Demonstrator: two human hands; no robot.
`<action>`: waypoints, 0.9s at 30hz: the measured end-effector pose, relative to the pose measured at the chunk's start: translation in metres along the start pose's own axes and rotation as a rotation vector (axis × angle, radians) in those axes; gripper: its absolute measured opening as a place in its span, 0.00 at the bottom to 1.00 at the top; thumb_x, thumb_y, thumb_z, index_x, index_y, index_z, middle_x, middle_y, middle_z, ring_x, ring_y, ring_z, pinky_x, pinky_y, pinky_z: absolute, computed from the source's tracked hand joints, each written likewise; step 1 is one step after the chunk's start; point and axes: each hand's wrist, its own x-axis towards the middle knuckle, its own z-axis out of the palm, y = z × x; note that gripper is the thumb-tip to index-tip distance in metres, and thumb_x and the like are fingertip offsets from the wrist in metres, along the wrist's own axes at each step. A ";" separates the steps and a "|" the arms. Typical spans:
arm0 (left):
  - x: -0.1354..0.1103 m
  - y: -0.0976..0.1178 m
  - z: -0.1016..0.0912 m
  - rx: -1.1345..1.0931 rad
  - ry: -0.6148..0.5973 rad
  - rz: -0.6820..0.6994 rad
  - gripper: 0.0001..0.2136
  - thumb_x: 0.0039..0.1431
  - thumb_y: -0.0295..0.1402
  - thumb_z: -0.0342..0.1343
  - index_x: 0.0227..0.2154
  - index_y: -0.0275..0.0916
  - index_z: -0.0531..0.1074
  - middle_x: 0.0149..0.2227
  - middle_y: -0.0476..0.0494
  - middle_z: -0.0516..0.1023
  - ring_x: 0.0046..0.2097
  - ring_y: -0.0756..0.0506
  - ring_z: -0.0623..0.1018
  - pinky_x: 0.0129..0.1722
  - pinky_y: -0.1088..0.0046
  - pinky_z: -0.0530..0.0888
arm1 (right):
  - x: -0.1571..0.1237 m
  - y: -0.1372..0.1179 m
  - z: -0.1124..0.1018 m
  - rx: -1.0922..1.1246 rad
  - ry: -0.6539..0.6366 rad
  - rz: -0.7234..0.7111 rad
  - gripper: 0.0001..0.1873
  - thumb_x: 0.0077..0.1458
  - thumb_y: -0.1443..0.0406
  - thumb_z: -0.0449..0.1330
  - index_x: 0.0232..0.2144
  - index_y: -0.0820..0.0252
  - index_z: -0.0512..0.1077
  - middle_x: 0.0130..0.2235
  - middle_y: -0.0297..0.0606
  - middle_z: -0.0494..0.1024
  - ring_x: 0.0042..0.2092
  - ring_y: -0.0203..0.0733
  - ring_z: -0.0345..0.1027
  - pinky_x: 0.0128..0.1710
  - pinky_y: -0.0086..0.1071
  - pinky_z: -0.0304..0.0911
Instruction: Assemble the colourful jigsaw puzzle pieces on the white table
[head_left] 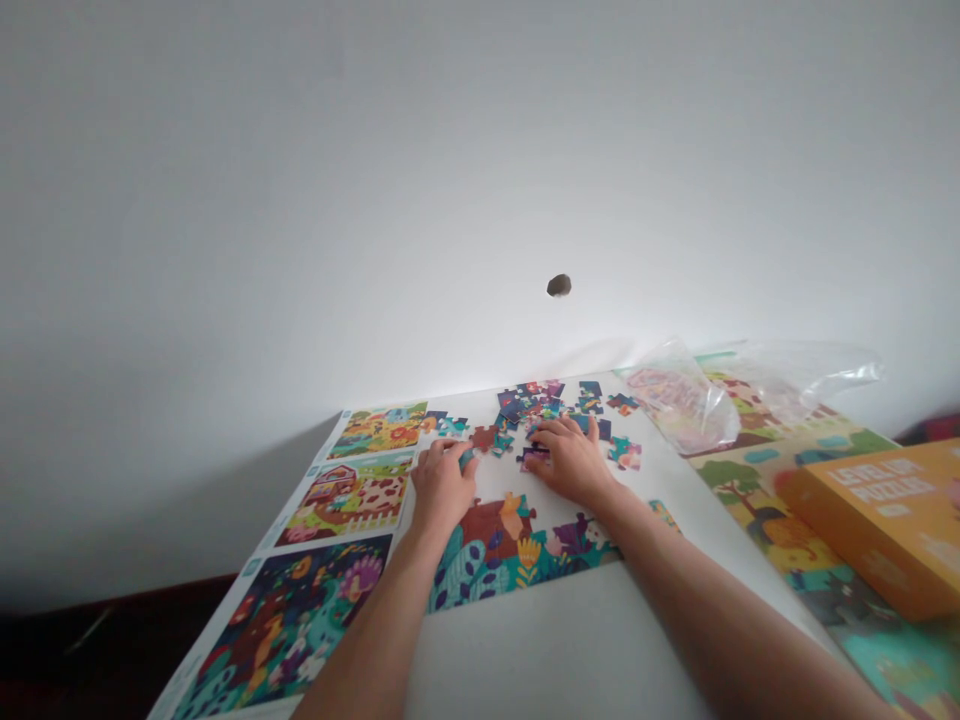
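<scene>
- Two forearms (379,620) of mine stretch forward over one white desk (525,665), hands palm-down with bent fingers.
- One teal piece (467,457) sits in my left hand (442,480), its grip pinching it at the thumb.
- My one right hand (574,455) lies over several loose pieces (529,403), too overlapped to count; whether that grip pinches any, I cannot tell.
- One partly joined puzzle (487,540) lies nearer me, between my forearms.
- Three printed pictures (345,500) run down the left; one orange box (892,520) sits at right.
</scene>
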 end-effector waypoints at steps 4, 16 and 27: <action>-0.003 0.006 -0.002 0.047 -0.064 0.143 0.18 0.59 0.33 0.52 0.51 0.54 0.73 0.58 0.45 0.68 0.53 0.37 0.70 0.50 0.57 0.69 | -0.001 -0.001 0.000 0.016 -0.003 -0.067 0.20 0.57 0.55 0.59 0.51 0.47 0.71 0.60 0.39 0.66 0.62 0.55 0.51 0.61 0.64 0.30; -0.004 0.009 -0.001 0.058 -0.102 0.174 0.15 0.61 0.40 0.51 0.49 0.53 0.74 0.59 0.47 0.67 0.55 0.35 0.68 0.50 0.53 0.69 | -0.001 -0.002 -0.002 0.066 0.026 -0.066 0.13 0.51 0.69 0.55 0.37 0.52 0.76 0.47 0.38 0.75 0.54 0.49 0.63 0.62 0.61 0.26; -0.005 0.009 -0.001 0.063 -0.106 0.169 0.15 0.61 0.40 0.50 0.50 0.54 0.73 0.59 0.47 0.67 0.55 0.35 0.68 0.50 0.53 0.69 | -0.001 0.001 0.005 0.078 0.062 -0.042 0.14 0.51 0.69 0.55 0.38 0.53 0.77 0.46 0.38 0.75 0.52 0.50 0.64 0.61 0.63 0.25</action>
